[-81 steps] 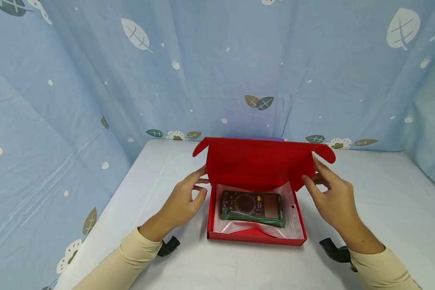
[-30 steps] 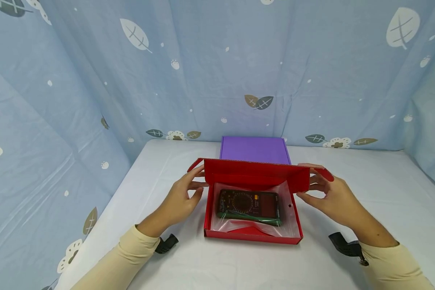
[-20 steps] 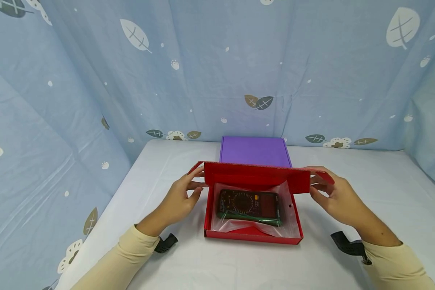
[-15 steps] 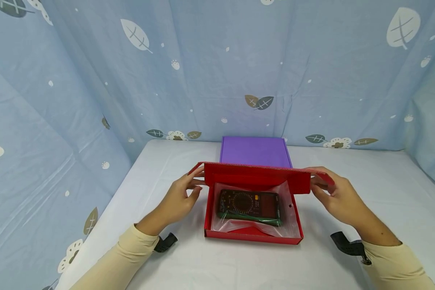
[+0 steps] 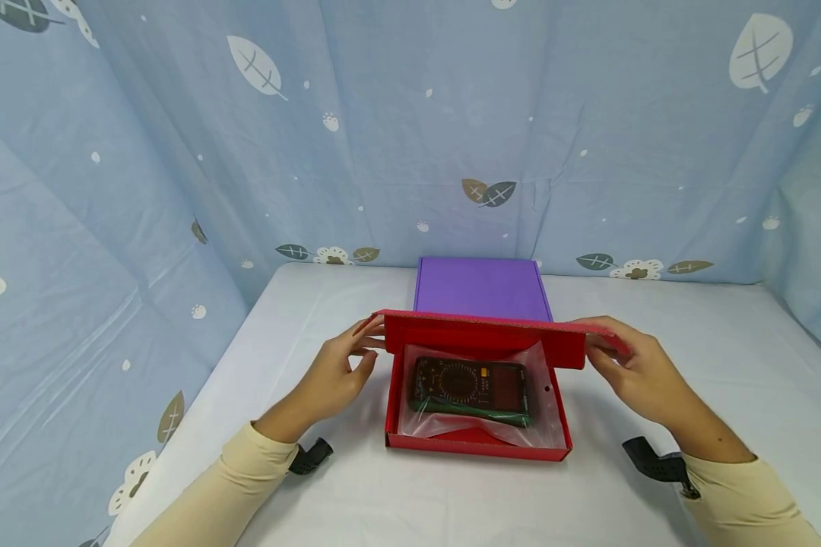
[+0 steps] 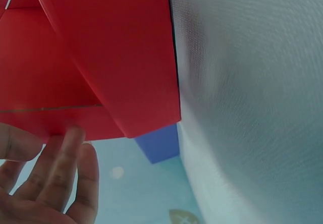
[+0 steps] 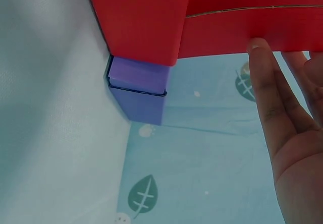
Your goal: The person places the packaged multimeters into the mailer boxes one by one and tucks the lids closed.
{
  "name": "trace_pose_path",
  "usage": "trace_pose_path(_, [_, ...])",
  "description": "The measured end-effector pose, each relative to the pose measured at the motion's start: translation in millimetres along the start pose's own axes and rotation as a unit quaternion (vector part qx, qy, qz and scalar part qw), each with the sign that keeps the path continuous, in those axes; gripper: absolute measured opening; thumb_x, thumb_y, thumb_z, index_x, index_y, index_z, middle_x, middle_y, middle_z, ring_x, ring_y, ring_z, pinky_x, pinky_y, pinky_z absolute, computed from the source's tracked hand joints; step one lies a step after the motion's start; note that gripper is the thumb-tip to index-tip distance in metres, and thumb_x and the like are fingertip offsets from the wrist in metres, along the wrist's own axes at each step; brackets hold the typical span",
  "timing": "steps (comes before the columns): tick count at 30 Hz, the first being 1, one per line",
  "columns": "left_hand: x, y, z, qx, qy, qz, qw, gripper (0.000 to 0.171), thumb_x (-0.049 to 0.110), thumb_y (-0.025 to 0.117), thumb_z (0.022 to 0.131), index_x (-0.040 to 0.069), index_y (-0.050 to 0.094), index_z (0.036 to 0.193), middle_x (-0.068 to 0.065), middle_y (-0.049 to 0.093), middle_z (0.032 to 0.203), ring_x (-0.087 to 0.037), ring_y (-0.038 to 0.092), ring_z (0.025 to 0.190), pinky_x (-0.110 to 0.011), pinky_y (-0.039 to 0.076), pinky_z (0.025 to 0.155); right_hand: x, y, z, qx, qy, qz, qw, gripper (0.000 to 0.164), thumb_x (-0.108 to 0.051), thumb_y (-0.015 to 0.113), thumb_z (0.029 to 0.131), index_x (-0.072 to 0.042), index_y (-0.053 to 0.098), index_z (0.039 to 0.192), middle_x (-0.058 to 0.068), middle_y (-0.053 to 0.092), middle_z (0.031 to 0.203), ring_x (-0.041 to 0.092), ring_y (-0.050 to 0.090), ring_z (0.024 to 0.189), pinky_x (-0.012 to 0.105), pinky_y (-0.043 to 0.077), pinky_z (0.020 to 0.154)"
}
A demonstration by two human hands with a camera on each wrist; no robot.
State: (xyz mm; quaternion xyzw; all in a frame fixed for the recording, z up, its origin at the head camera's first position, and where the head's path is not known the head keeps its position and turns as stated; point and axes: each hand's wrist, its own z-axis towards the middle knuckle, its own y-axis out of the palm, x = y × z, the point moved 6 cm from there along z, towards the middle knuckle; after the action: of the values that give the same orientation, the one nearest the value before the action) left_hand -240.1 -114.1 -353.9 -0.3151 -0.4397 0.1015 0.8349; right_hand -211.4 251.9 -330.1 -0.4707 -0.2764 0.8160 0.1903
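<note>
In the head view a red cardboard box (image 5: 479, 448) lies with its hinged lid (image 5: 479, 324) tilted forward, partly over the tray. Inside, a dark multimeter (image 5: 468, 384) with a round dial and a green lower edge lies in a clear plastic bag (image 5: 553, 418). My left hand (image 5: 328, 380) is at the lid's left side, fingertips against its side flap (image 6: 60, 125) and thumb apart. At the other end my right hand (image 5: 632, 372) has its fingers at the lid's right corner tab. In the right wrist view, extended fingers (image 7: 267, 88) touch the lid's side.
Behind the red box a closed purple box (image 5: 482, 287) lies on the white-covered table (image 5: 445, 501). Blue leaf-patterned cloth (image 5: 397, 137) hangs behind and at the sides. Black wrist mounts (image 5: 657, 463) stick out beneath both sleeves.
The red lid has swung forward and down over the multimeter, with both hands following it. More of the purple box shows behind. The tray has shifted slightly left.
</note>
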Motion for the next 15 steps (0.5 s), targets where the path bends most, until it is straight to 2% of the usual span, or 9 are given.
trace_pose_path(5, [0.2, -1.5, -0.5, 0.002, 0.000, 0.008, 1.0000, 0.051, -0.010, 0.056, 0.093, -0.001, 0.049, 0.142, -0.013, 0.069, 0.125, -0.023, 0.071, 0.109, -0.042, 0.056, 0.092, 0.3, -1.0, -0.8, 0.001, 0.008, -0.007, 1.000, 0.040, 0.009, 0.056, 0.095, -0.012, 0.064, 0.127, -0.010, 0.066, 0.115, -0.007, 0.062, 0.101, 0.011, 0.051, 0.081])
trace_pose_path(10, [0.1, -2.7, -1.0, 0.007, -0.001, 0.009, 0.9999, 0.049, -0.010, 0.055, 0.093, 0.008, 0.054, 0.139, -0.006, 0.073, 0.118, -0.019, 0.071, 0.105, -0.040, 0.057, 0.090, 1.3, -1.7, -1.0, -0.001, 0.004, -0.008, 1.000, 0.040, 0.008, 0.057, 0.095, -0.015, 0.067, 0.126, -0.017, 0.066, 0.116, -0.004, 0.062, 0.102, 0.014, 0.052, 0.080])
trace_pose_path(15, [-0.2, -3.2, -0.9, 0.004, -0.009, 0.015, 0.9998, 0.049, -0.009, 0.054, 0.093, 0.014, 0.057, 0.136, -0.001, 0.074, 0.113, -0.015, 0.072, 0.102, -0.037, 0.057, 0.086, 1.5, -1.9, -1.1, -0.005, -0.014, -0.006, 1.000, 0.042, 0.010, 0.061, 0.092, -0.014, 0.068, 0.125, -0.020, 0.067, 0.115, -0.003, 0.062, 0.100, 0.017, 0.053, 0.075])
